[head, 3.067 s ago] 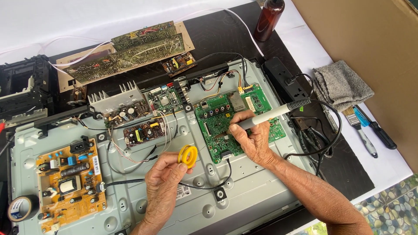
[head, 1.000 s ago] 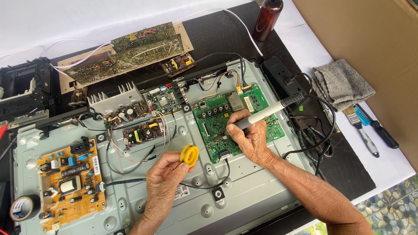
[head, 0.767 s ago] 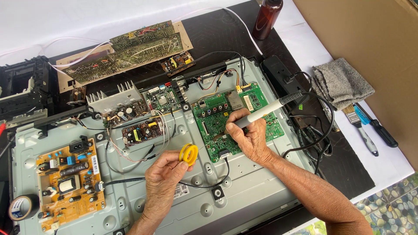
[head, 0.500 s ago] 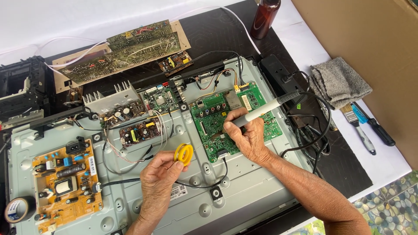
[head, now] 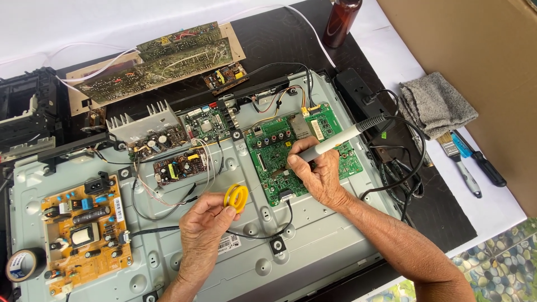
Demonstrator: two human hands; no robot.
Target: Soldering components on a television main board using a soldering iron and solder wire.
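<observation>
My right hand [head: 319,176] grips a soldering iron [head: 335,141] like a pen, fingers closed around its pale grey barrel. The iron's long axis runs on a slant, from its dark cord end up and to the right, near the black power strip [head: 358,92], down and to the left toward the green circuit board [head: 302,154]. I cannot see the tip itself; my fingers hide it, but it points at the middle of the green board, just under my hand. The heel of that hand rests on the lower part of the board.

My left hand [head: 204,226] pinches a small yellow spool of solder [head: 236,197] between thumb and fingers, held upright above the grey metal chassis [head: 313,246]. The spool sits to the left of the iron's working end and a little lower, near it but not touching. I cannot make out any loose solder wire leading from it. So the right hand is on the board, and the left is just beside it, over bare metal.

Further left on the chassis lies an orange power board [head: 81,229], with a roll of black tape [head: 25,264] at its corner. On the desk to my right are a folded grey cloth [head: 436,103], a small brush [head: 458,162] and a blue-handled screwdriver [head: 478,159]. A dark brown bottle [head: 341,22] stands at the far edge.
</observation>
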